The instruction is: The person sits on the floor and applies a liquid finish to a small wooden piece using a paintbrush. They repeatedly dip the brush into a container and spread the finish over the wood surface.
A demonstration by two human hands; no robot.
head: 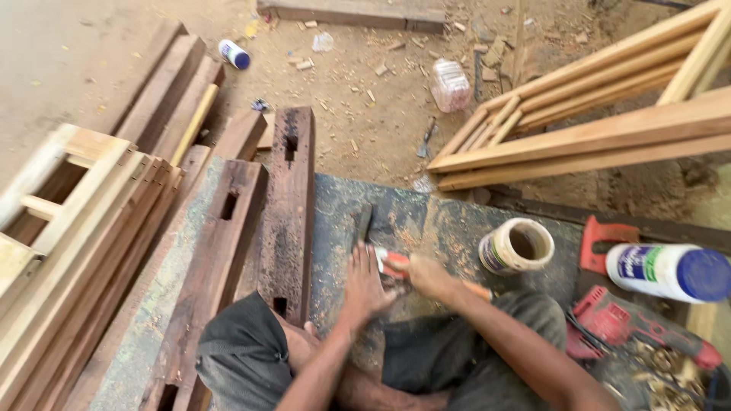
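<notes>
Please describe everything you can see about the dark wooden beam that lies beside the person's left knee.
The dark wooden beam is a thick, squared timber, brown-black and rough, with pale dust on its top. It has rectangular slots cut through it: one near the far end, one near the close end. It lies flat on the grey work surface, pointing away from the person, beside a second slotted beam. Neither hand touches it.

- The right hand [428,275] hides most of the red-tipped tool [394,264] it grips.
- Red power tool [636,327], near right: cut off by the frame edge.
- Small object under the left hand [365,285]: blurred.
</notes>
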